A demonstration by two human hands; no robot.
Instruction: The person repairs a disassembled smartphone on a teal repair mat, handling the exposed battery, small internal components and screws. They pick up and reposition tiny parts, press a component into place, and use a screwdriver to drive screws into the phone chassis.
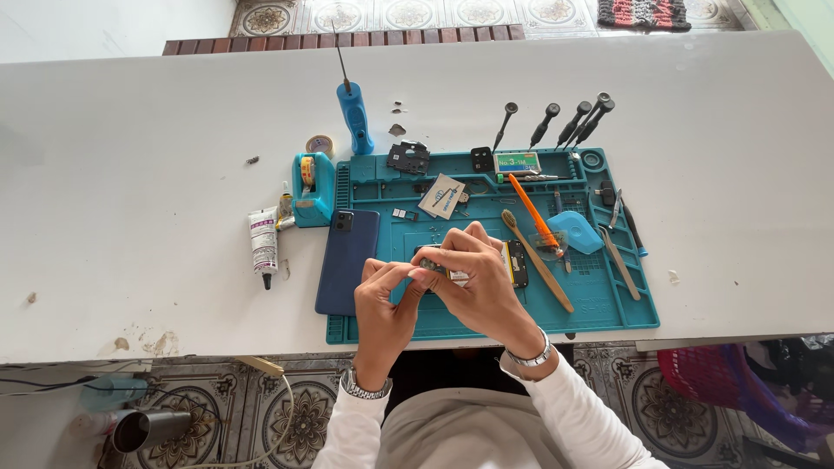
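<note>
Small part (447, 271) mostly hidden between the hands (434, 291).

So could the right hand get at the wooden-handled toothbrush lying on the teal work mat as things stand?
Probably yes. The wooden-handled toothbrush lies uncovered on the teal work mat, just beside the right hand, with nothing across it. But that hand shares a small part with the left hand.

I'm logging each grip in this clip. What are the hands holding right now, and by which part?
Both hands, left hand and right hand, pinch one small flat part by its ends; what it is cannot be told.
</note>
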